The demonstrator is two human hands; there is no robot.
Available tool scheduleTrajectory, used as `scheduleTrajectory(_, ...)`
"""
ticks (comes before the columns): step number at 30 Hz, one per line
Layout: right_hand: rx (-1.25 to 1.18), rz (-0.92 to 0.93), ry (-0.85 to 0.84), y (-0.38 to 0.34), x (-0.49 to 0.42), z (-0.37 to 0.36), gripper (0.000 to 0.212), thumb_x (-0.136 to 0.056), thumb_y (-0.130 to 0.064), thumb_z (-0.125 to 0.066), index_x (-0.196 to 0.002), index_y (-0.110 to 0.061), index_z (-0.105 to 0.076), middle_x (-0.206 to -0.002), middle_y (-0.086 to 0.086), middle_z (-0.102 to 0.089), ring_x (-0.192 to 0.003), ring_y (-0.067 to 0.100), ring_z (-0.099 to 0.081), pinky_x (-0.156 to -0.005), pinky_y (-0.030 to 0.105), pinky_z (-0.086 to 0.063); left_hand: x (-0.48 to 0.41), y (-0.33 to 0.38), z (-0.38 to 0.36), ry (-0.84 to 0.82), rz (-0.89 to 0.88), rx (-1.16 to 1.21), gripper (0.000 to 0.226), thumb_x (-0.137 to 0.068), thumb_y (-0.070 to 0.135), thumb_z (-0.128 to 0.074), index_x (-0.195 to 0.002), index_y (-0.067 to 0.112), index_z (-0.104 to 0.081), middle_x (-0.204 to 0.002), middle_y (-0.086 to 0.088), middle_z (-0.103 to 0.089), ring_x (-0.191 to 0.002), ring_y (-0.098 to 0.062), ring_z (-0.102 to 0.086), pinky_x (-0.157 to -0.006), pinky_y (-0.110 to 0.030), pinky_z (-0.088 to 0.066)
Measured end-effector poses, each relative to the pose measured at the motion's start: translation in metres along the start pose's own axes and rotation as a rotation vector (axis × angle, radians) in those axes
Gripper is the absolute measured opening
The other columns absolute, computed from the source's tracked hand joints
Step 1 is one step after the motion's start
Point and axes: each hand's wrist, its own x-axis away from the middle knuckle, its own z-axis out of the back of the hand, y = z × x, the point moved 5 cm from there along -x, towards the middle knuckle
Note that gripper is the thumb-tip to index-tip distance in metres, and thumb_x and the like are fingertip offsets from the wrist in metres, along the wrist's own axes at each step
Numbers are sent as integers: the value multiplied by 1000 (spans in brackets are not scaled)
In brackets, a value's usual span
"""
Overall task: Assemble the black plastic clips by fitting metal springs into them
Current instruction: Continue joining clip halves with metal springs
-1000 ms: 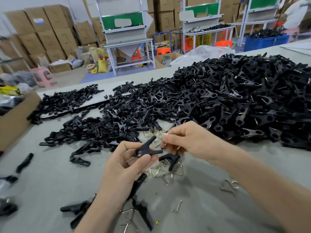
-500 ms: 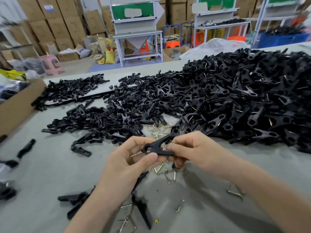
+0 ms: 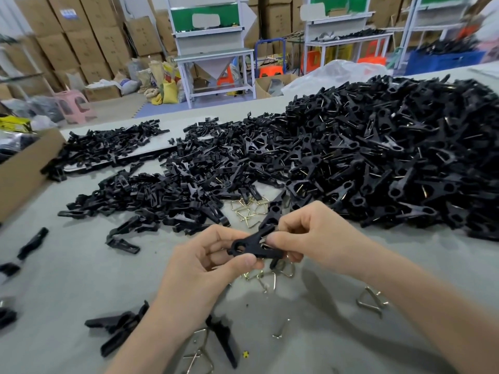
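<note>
Grey desk (image 3: 67, 279) shows a big heap of sprung black plastic clips (image 3: 378, 157) far right and many loose black clip halves (image 3: 151, 195) left, apparently still to do, while left hand (image 3: 199, 268) and right hand (image 3: 316, 236) pinch one black clip (image 3: 253, 245).

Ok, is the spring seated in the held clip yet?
Cannot tell. Left hand and right hand pinch the clip and cover its joint.

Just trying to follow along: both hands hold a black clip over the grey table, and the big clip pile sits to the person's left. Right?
Not quite. The head view shows the big pile to the person's right. The left hand and right hand do hold one black clip over the table.
</note>
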Motion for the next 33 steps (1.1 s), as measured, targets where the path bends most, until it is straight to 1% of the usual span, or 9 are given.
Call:
scheduleTrajectory(5, -131, -29, -130, 0, 1, -4, 39, -89, -14, -63, -51, -18, -58, -46, -6, -56, -47, 6, -51, -55, 14, -43, -1, -2, 0, 12, 8, 43, 34, -56, 19, -76, -87, 7, -68, -81, -15, -74, -72, -25, -73, -69, -24, -58)
scheduleTrajectory(9, -42, -9, -41, 4, -1, -5, 40, -87, -21, -67, -48, -21, -59, -46, -4, -56, -46, 6, -50, -54, 16, -42, -1, -5, 2, 23, 12, 24, 29, -56, 22, -77, -82, 12, -71, -82, -14, -74, -71, -25, -73, -68, -24, -58)
scheduleTrajectory(11, -100, -12, -25, 5, -1, -6, 39, -85, -22, -69, -48, -21, -61, -45, -3, -55, -44, 7, -50, -53, 16, -42, -2, -6, 3, 21, 17, -6, 32, -55, 29, -80, -84, 19, -72, -82, -11, -75, -73, -24, -73, -72, -30, -60)
scheduleTrajectory(14, -349, -52, -79, 8, -1, -12, 30, -74, -31, -71, -51, -13, -61, -44, -1, -50, -43, 11, -48, -51, 17, -44, -2, -7, 4, 31, 17, -61, 34, -59, 39, -89, -86, 29, -71, -82, -8, -75, -76, -25, -73, -81, -49, -54)
scheduleTrajectory(16, -480, -83, -89, 11, -2, -16, 29, -65, -37, -71, -49, -16, -60, -44, -2, -48, -43, 13, -48, -52, 20, -45, -2, -7, 4, 48, 5, -63, 30, -60, 42, -82, -86, 32, -71, -81, -6, -75, -75, -25, -73, -83, -55, -51)
scheduleTrajectory(18, -522, -98, -69, 14, -3, -17, 28, -63, -40, -71, -50, -17, -62, -45, -1, -48, -44, 14, -48, -55, 24, -44, -2, -6, 4, 55, -3, -72, 30, -59, 39, -80, -87, 32, -71, -80, -5, -75, -73, -23, -73, -81, -52, -53)
scheduleTrajectory(23, -509, -42, -33, 13, -4, -14, 26, -68, -38, -68, -53, -17, -65, -45, -1, -46, -43, 12, -46, -56, 26, -43, -3, -5, 4, 69, -32, -76, 35, -56, 43, -85, -86, 32, -71, -78, -4, -75, -68, -20, -72, -68, -28, -56)
scheduleTrajectory(28, -485, -14, -51, 12, -4, -15, 27, -71, -36, -65, -53, -17, -63, -45, -3, -37, -42, 11, -43, -49, 18, -41, -3, -7, 5, 18, -59, -109, 28, -63, 33, -81, -88, 30, -70, -79, -6, -74, -69, -21, -72, -68, -28, -55)
scheduleTrajectory(33, -457, 8, -40, 12, -4, -15, 28, -73, -36, -64, -55, -16, -60, -58, 10, -46, -43, 12, -43, -47, 17, -39, -3, -7, 5, -6, -116, -200, 22, -69, 29, -75, -90, 32, -68, -74, -2, -74, -64, -13, -70, -62, -14, -50)
